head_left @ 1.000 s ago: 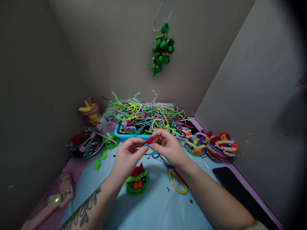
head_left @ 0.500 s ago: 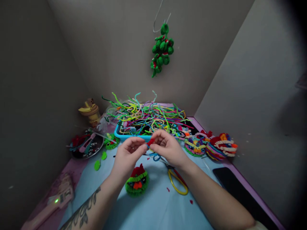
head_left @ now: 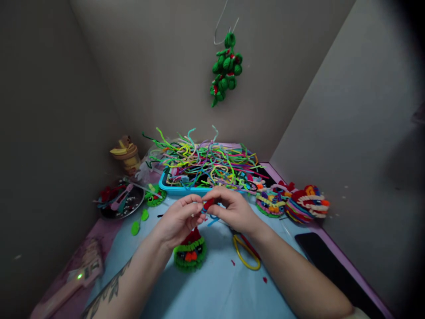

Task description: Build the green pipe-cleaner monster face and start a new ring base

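My left hand [head_left: 179,218] and my right hand [head_left: 233,210] meet above the light blue mat [head_left: 215,288], both pinching a small red pipe-cleaner piece [head_left: 208,204] with a blue strand [head_left: 212,220] hanging below it. Just under my left hand sits a round green fuzzy figure [head_left: 190,254] with a red top and an orange beak. Scissors with yellow handles [head_left: 246,255] lie on the mat under my right wrist.
A blue tray [head_left: 172,189] piled with many-coloured pipe cleaners stands behind the hands. Woven fuzzy discs [head_left: 292,204] lie at the right, a black phone [head_left: 327,259] nearer. A dark dish [head_left: 120,204] with tools, a glue gun [head_left: 73,280] and a yellow jar [head_left: 125,155] sit left. A green ornament [head_left: 226,68] hangs on the wall.
Both hands have dropped slightly toward the mat and drawn closer together, still pinching the red piece; my left hand now partly covers the green figure's top.
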Demonstrator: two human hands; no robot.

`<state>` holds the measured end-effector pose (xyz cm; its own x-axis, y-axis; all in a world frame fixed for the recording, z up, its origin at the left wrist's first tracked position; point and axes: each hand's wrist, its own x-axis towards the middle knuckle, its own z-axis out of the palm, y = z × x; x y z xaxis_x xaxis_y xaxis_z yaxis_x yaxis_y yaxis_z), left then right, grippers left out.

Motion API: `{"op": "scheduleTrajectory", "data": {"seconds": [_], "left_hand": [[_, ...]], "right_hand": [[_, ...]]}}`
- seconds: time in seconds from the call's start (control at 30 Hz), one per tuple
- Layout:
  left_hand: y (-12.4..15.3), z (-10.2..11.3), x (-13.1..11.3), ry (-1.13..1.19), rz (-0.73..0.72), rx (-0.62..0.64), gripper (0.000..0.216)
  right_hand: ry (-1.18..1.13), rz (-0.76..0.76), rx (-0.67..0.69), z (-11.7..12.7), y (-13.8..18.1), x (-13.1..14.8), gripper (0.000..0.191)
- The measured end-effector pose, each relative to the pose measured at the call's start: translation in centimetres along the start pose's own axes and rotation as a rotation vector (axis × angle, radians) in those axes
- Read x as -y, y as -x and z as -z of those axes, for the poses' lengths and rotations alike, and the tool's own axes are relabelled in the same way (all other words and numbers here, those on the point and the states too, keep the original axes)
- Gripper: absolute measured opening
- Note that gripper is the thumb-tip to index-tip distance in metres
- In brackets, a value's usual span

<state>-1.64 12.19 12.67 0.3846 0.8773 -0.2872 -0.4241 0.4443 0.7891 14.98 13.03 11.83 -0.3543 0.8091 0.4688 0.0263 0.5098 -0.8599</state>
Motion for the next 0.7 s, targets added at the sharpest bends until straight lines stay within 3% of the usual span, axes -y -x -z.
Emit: {"op": "scheduleTrajectory", "data": {"seconds": [0.13, 0.23, 0.43, 0.53, 0.7], "left_hand": [[-0.2, 0.2, 0.2, -0.038, -0.095, 0.008, 0.025], [0.0, 0.1, 0.5, -0.184, -0.274, -0.024, 0.019], [0.9, 0.2, 0.9, -0.818, -0.888, -0.192, 0.012], [1.0, 0.4, 1.0, -1.057, -1.158, -0.199, 0.017], [1.0, 0.5, 1.2, -1.173, -1.248, -0.195, 0.016]], "right_hand": [[0.107, 0.014, -0.027, 0.0, 0.0, 0.1, 0.008], [0.138, -0.009, -0.063, 0.0, 0.1, 0.1, 0.005], [0.078, -0.011, -0.121, -0.2, 0.4, 0.1, 0.004], [0.061, 0.0, -0.135, -0.3, 0.5, 0.0, 0.005], [0.046, 0.082, -0.163, -0.2, 0.4, 0.2, 0.005]]}}
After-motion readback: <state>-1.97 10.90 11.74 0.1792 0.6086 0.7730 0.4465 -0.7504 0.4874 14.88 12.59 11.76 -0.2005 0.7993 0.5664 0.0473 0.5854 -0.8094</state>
